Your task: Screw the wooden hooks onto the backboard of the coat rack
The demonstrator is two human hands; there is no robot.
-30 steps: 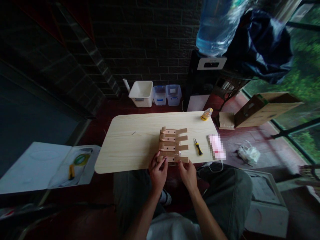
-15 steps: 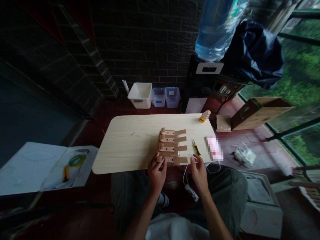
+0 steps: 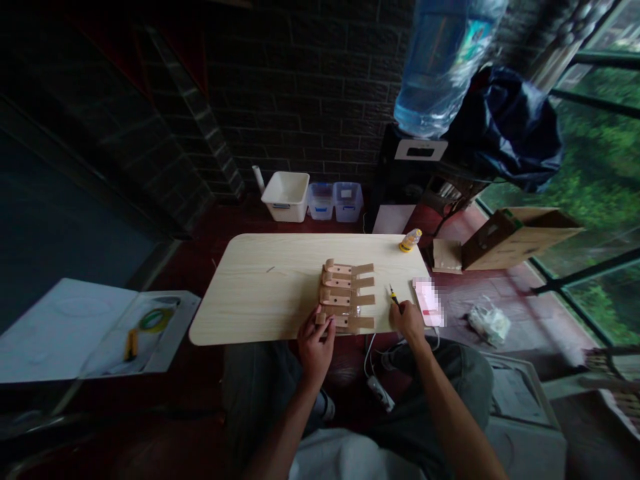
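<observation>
A brown assembly [image 3: 340,301] with several rows of wooden strips and flaps lies on the pale wooden table [image 3: 250,293]. At its near left corner, my left hand [image 3: 317,337] pinches the nearest strip between thumb and fingers. My right hand [image 3: 409,323] is closed round the handle of a yellow and black screwdriver [image 3: 394,296], right of the assembly, its tip pointing away from me. The tool seems to be still at the tabletop.
A yellow-capped clear bottle [image 3: 411,240] stands at the far right corner of the table. A pink, blurred-out item [image 3: 427,302] lies at the right edge. Bins [image 3: 286,210] sit on the floor beyond; a white cable hangs below the near edge.
My right hand has moved right from beside the assembly and closed on the screwdriver. My left hand stays on the assembly. The whole view has shifted slightly.
</observation>
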